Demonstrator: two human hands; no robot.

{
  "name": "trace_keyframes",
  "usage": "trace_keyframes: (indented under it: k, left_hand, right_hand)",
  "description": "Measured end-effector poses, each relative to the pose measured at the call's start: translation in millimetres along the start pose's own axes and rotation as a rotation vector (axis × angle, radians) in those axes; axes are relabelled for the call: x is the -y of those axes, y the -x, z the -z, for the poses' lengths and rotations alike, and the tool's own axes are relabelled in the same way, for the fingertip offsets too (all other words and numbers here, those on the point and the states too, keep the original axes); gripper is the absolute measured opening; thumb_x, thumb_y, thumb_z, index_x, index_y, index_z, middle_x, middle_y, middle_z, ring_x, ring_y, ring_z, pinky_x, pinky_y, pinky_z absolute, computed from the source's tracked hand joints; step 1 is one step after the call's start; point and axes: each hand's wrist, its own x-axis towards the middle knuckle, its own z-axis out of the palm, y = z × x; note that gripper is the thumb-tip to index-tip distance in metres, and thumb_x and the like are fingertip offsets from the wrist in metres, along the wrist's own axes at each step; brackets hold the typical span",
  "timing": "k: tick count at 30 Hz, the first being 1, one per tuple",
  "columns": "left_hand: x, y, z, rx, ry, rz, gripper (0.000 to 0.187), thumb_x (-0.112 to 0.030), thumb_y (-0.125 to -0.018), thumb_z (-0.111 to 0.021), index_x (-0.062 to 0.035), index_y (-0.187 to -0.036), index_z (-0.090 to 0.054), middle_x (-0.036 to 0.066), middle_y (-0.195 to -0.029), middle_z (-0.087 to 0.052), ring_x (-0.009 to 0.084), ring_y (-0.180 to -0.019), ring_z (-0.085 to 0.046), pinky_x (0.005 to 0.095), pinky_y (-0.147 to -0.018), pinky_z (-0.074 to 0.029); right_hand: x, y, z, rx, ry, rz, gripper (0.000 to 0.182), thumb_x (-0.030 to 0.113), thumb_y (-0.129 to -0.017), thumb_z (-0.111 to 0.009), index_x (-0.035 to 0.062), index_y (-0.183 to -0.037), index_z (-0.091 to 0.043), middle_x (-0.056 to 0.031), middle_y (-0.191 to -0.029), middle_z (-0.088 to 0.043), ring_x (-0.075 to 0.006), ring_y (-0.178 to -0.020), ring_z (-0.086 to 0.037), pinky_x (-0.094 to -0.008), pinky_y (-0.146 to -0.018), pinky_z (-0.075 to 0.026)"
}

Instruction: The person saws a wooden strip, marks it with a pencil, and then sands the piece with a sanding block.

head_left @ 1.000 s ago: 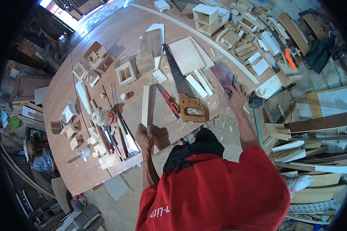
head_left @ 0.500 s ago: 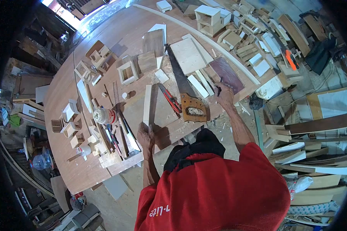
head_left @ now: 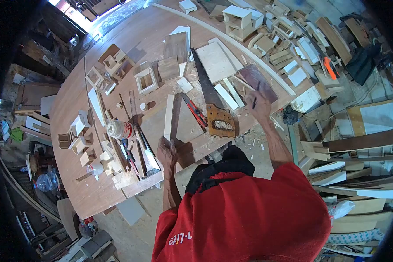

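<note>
My left hand point(head_left: 167, 150) is closed round the lower end of a pale wooden strip point(head_left: 169, 117) at the table's near edge. My right hand point(head_left: 258, 105) has its fingers bent round a small dark pen-like tool point(head_left: 254, 103), beside a thin light stick point(head_left: 243, 83) and the dark reddish board point(head_left: 257, 82). Between my hands lie a handsaw point(head_left: 220, 120) with a wooden handle and a red-and-black tool point(head_left: 194, 111). Two pale strips point(head_left: 225, 97) rest just left of my right hand.
On the wooden table point(head_left: 74, 183) are a glue jar point(head_left: 119, 129), small wooden frames point(head_left: 146, 81) and a square pale board point(head_left: 216, 61). Wood offcuts point(head_left: 288, 56) pile up at the back right. Curved wooden pieces point(head_left: 358, 174) are stacked at the right.
My right hand has shifted slightly, and a thin light stick now shows beside its fingers. My left hand still holds the strip.
</note>
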Motion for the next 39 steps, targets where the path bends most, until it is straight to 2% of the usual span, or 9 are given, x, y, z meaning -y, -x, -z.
trace_keyframes:
  k: [2,5,10,17,22,24,27,31,39]
  left_hand:
    - [1,0,-2,-0.034,-0.048,-0.008,0.037,-0.03,-0.088,-0.059,-0.0004,-0.11,-0.058,0.02,-0.088,-0.065,0.0365,-0.08,-0.064,0.042,-0.069,-0.049]
    - [2,0,-1,0.003,-0.034,-0.001,0.034,-0.029,-0.088,-0.059,-0.0008,-0.107,-0.058,0.019,-0.087,-0.065,0.0363,-0.079,-0.064,0.0415,-0.068,-0.049]
    - [0,3,-2,-0.055,-0.031,-0.057,0.03,-0.028,-0.088,-0.058,-0.0022,-0.102,-0.057,0.019,-0.084,-0.064,0.0381,-0.077,-0.063,0.042,-0.066,-0.048]
    - [12,0,-7,-0.095,-0.024,-0.175,0.032,-0.032,-0.089,-0.058,-0.0009,-0.094,-0.054,0.019,-0.073,-0.057,0.0357,-0.067,-0.057,0.043,-0.057,-0.043]
    - [20,-2,-11,-0.102,-0.018,-0.167,0.029,-0.028,-0.088,-0.059,-0.001,-0.098,-0.055,0.019,-0.079,-0.06,0.0377,-0.073,-0.059,0.0434,-0.063,-0.045]
    - [25,-2,-14,-0.105,-0.083,-0.162,0.029,-0.025,-0.087,-0.059,-0.0009,-0.102,-0.057,0.02,-0.086,-0.064,0.0388,-0.079,-0.062,0.0436,-0.067,-0.048]
    - [13,-2,-7,-0.09,-0.097,-0.135,0.032,-0.026,-0.087,-0.06,0.0002,-0.105,-0.057,0.02,-0.087,-0.064,0.0382,-0.078,-0.062,0.0424,-0.068,-0.048]
    - [10,-1,-5,-0.045,0.002,-0.109,0.032,-0.025,-0.086,-0.061,-0.0002,-0.105,-0.058,0.02,-0.085,-0.063,0.0385,-0.078,-0.062,0.0425,-0.067,-0.049]
    - [8,-2,-3,-0.058,-0.057,-0.157,0.027,-0.028,-0.086,-0.061,-0.0027,-0.094,-0.056,0.018,-0.075,-0.06,0.0375,-0.071,-0.06,0.0436,-0.061,-0.045]
  right_hand:
    - [12,16,-4,0.214,-0.022,0.065,0.027,0.023,-0.074,-0.072,0.0103,-0.097,-0.065,-0.0116,-0.096,-0.058,-0.0323,-0.094,-0.058,-0.0435,-0.08,-0.048]
    - [27,30,-14,0.149,0.089,0.206,0.032,0.019,-0.071,-0.074,0.0093,-0.099,-0.063,-0.0093,-0.093,-0.054,-0.0294,-0.09,-0.058,-0.0402,-0.075,-0.049]
    - [18,15,-35,0.2,0.162,0.077,0.044,0.032,-0.073,-0.072,0.0114,-0.11,-0.059,-0.0133,-0.112,-0.049,-0.035,-0.101,-0.054,-0.0471,-0.081,-0.049]
    - [8,-12,-34,0.027,0.281,0.069,0.037,0.027,-0.071,-0.072,0.0112,-0.103,-0.063,-0.0126,-0.102,-0.054,-0.0338,-0.09,-0.058,-0.0456,-0.075,-0.05]
    - [13,8,-5,-0.007,0.186,0.18,0.029,0.013,-0.075,-0.066,0.0115,-0.104,-0.064,-0.0118,-0.101,-0.055,-0.0319,-0.096,-0.056,-0.0435,-0.078,-0.049]
    - [1,27,0,0.209,0.163,0.382,0.039,0.007,-0.072,-0.066,0.0154,-0.11,-0.062,-0.0093,-0.106,-0.055,-0.0329,-0.102,-0.053,-0.0431,-0.084,-0.047]
    - [-3,48,3,0.383,0.125,0.367,0.051,-0.001,-0.067,-0.066,0.0165,-0.115,-0.061,-0.0097,-0.109,-0.054,-0.0328,-0.103,-0.053,-0.0429,-0.086,-0.047]
    - [3,50,7,0.359,0.158,0.263,0.059,-0.004,-0.065,-0.067,0.018,-0.119,-0.06,-0.0107,-0.112,-0.054,-0.0328,-0.105,-0.053,-0.0429,-0.088,-0.047]
    - [-6,31,6,0.433,0.332,0.328,0.065,-0.011,-0.075,-0.049,0.0246,-0.128,-0.056,-0.0131,-0.127,-0.05,-0.0346,-0.116,-0.048,-0.0434,-0.094,-0.046]
